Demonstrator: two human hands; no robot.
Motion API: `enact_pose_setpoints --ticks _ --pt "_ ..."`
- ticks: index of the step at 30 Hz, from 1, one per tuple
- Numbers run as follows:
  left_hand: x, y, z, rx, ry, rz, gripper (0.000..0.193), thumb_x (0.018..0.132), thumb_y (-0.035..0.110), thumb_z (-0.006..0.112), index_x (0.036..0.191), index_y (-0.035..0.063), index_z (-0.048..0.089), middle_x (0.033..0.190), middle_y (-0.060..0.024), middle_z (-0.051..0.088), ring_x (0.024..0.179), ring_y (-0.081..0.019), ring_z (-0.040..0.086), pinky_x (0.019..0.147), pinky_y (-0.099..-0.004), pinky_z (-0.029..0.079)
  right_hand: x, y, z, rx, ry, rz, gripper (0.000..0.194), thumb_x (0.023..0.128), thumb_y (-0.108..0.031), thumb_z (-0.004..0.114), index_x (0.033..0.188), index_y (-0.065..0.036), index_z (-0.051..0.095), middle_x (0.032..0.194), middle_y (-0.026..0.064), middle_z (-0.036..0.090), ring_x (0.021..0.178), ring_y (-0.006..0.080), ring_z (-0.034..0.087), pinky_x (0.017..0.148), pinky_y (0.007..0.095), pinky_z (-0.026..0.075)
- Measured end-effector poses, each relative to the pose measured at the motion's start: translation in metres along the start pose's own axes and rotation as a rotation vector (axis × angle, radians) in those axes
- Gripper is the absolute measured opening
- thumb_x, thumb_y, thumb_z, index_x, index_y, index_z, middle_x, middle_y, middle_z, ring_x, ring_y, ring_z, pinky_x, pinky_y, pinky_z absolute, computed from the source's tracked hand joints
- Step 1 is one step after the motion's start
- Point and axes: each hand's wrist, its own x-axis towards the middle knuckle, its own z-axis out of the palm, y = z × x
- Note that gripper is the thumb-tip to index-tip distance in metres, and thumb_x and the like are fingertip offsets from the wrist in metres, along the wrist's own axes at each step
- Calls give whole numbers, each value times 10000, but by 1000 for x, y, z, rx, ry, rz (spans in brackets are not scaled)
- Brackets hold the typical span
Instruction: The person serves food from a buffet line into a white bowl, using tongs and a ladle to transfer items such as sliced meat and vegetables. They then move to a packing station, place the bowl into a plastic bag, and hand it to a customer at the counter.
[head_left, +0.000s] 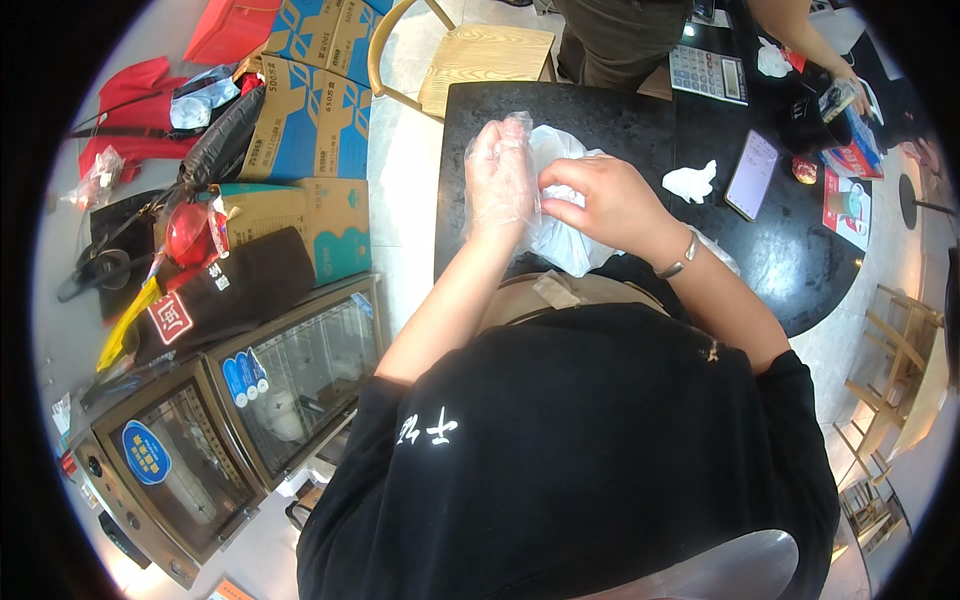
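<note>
My left hand (496, 184) is inside a loose clear plastic glove (532, 150) that reaches to the wrist. Its fingers point away from me and lie close together, and the palm side is partly hidden. Beside it, my bare right hand (615, 196) has its thumb and forefinger at the glove's edge; a metal cuff bracelet (679, 257) sits on that wrist. Under and between both hands lies a crumpled white plastic bag (574, 244) on the black tabletop (480, 97). What the bag holds is hidden.
To the right are crumpled tissue (690, 182), a phone (752, 175) and a calculator (709, 73). A person (626, 34) stands across the table, near a wooden chair (487, 64). Cartons (307, 120) and a glass-doored cabinet (300, 382) stand at my left.
</note>
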Motion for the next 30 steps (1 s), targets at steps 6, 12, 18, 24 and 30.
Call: enact_pose_setpoints --ticks 6,12,18,24,30 --pt "-4 7 2 -137 -45 5 216 972 235 641 897 34 616 794 -11 585 739 -100 521 692 -286 467 4 5 1 314 114 223 184 858 -199 702 952 -42 696 843 145 709 772 266 700 715 354 527" --pt "-4 -31 -13 -125 -329 57 235 848 191 779 937 21 643 848 -15 646 768 -90 574 693 -278 495 0 12 -6 324 81 302 169 876 -152 708 949 -10 653 840 75 683 780 134 627 749 293 497" --pt "-10 -11 -26 -82 -232 -34 168 883 116 708 1010 23 649 910 -38 672 821 -111 619 773 -277 507 -2 14 -5 381 140 334 172 907 -161 685 1001 -17 695 872 71 714 781 146 648 731 296 506" --pt "-27 1 -36 -506 -259 -220 100 915 53 619 1014 47 606 921 -41 629 784 -136 603 716 -285 506 -9 27 -13 1126 308 505 200 1003 -137 608 1157 -19 661 973 28 696 865 99 640 763 267 531" --pt "-35 -24 -77 -325 -371 -295 113 919 19 643 933 79 548 774 -18 577 626 -97 527 555 -242 438 -13 40 -13 1644 474 589 176 993 -125 618 1147 -41 636 836 -9 610 745 100 610 700 266 525"
